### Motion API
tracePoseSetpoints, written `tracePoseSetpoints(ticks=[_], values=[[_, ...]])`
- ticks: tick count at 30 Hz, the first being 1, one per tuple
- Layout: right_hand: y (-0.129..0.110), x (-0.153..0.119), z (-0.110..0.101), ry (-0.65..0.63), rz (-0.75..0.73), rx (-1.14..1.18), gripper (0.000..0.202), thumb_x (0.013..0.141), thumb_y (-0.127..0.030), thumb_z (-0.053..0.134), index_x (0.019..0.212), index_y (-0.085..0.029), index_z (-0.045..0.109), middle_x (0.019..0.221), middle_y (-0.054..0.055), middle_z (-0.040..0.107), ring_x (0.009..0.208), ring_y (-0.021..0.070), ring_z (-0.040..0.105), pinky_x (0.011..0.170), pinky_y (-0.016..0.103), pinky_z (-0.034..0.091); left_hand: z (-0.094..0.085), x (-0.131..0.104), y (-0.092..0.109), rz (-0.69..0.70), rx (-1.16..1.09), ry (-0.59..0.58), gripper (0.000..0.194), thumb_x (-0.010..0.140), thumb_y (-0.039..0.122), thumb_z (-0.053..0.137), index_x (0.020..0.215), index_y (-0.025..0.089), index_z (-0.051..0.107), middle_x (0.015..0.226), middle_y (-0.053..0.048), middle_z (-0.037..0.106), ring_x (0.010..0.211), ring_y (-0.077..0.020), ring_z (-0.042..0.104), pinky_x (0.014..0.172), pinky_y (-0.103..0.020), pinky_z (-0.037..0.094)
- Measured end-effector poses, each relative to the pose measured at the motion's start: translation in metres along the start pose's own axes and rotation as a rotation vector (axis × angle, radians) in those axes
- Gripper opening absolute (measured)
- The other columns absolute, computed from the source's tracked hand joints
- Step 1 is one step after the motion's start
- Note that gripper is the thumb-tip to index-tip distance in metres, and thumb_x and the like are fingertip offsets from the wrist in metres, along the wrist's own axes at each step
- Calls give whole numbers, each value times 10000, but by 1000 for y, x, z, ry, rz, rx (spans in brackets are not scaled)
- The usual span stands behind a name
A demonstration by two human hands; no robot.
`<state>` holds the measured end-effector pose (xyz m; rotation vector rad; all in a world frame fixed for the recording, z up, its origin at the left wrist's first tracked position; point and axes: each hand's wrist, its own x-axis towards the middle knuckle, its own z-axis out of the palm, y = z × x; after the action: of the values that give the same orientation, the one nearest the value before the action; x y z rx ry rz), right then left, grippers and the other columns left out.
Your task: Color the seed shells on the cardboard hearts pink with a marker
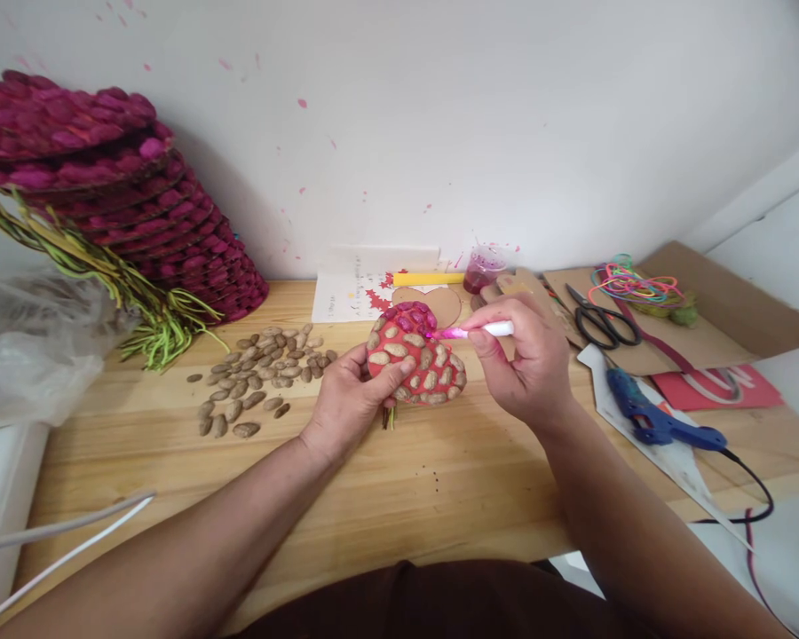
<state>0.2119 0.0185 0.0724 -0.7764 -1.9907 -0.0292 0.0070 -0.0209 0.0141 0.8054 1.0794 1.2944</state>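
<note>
My left hand (352,390) is closed on the lower left edge of a red heart-shaped piece (409,355) covered with glued peanuts, its thumb lying across the front. Peanuts along the upper left lobe are painted magenta; the others are bare tan. Between the thumb and fingers of my right hand (529,359) is a paintbrush (493,329) with a white handle and a magenta-stained end. Its tip touches the piece near the edge of the painted peanuts. A few thin green strands hang below the piece.
Loose peanuts (266,368) lie left. Behind stand a cup of magenta paint (485,269) and printed paper (346,288). A tall stack of magenta peanut pieces (120,186) leans at the left wall. Rightward are scissors (603,321), a blue glue gun (659,417) and a cardboard box (725,311).
</note>
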Motion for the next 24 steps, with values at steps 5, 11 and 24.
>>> tracePoseSetpoints(ticks=[5,11,24], values=[[0,-1,0,-25,-23,-27,66,963,-195,620,923,-235,654,829,18,737,791,192,605,780,383,471,-1,0,-1,19,39,12,465,626,433,980,902,144,741,786,-29,751,534,-76,535,443,-175,442],[-1,-1,1,-44,-37,-14,58,965,-199,630,941,-241,662,849,14,752,823,199,616,811,389,466,1,0,1,59,93,9,456,620,440,977,856,150,716,688,9,701,479,-66,484,430,-188,421],[0,-3,1,-73,0,15,57,974,-215,618,949,-244,659,873,15,760,833,201,639,812,398,469,-1,2,-1,85,115,-4,428,670,443,948,885,159,710,698,16,694,462,-64,460,419,-192,388]])
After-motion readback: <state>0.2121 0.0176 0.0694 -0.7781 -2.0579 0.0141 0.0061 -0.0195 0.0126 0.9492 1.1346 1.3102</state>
